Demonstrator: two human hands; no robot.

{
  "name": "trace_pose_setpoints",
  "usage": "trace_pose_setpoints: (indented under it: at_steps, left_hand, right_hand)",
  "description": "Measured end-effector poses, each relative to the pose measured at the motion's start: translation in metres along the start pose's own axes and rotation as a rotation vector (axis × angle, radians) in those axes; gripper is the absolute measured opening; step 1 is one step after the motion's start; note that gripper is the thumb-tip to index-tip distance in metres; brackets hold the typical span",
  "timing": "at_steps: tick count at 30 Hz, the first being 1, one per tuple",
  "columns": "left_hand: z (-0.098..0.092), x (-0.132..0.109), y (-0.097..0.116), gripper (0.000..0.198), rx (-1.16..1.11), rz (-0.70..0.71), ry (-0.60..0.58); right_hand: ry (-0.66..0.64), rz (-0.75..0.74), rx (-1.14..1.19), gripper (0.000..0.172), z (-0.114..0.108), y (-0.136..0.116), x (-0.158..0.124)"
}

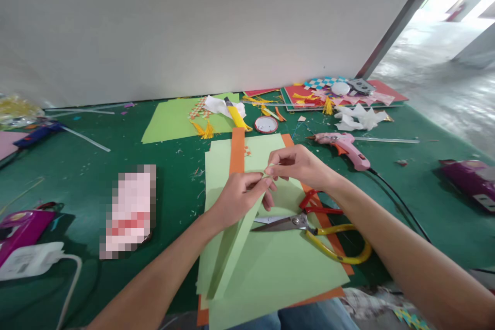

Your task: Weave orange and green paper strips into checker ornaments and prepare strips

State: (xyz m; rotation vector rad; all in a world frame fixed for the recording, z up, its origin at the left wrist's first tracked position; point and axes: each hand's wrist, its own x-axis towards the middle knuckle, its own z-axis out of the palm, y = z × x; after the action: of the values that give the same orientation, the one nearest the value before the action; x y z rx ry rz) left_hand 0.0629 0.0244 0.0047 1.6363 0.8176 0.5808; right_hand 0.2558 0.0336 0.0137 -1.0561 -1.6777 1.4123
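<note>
1. One pale green strip [236,252] slanted over the green sheets [278,278], its lower end toward the near edge of the tabletop [174,191]; we judged it light, thin and easily creased.
2. Our left hand [243,193] pinched it near the upper end, with an orange strip [237,147] running beyond toward the tabletop's far edge; a gentle, flat hold there seemed best.
3. Our right hand [292,165] pinched the very tip between thumb and forefinger.
4. Scissors [297,220] lay slightly open on the sheets, toward the tabletop's right edge.
</note>
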Motion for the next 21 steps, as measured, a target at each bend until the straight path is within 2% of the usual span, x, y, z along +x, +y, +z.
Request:
trace_pose_setpoints:
  at_steps: [12, 17, 21]
  left_hand:
    - [-0.0032, 0.0006, 0.0024, 0.028, -0.094, -0.023, 0.017]
    - [-0.0028, 0.0004, 0.0006, 0.031, -0.085, -0.056, -0.031]
    - [-0.0018, 0.0005, 0.0021, 0.031, -0.091, -0.058, -0.006]
  right_hand:
    - [0.037, 0.019, -0.067, 0.023, -0.0022, -0.0029, 0.0007]
    - [0.117, 0.008, -0.069, 0.024, -0.0008, -0.0003, 0.0013]
    - [0.133, 0.007, -0.007, 0.020, -0.0001, 0.0006, 0.0022]
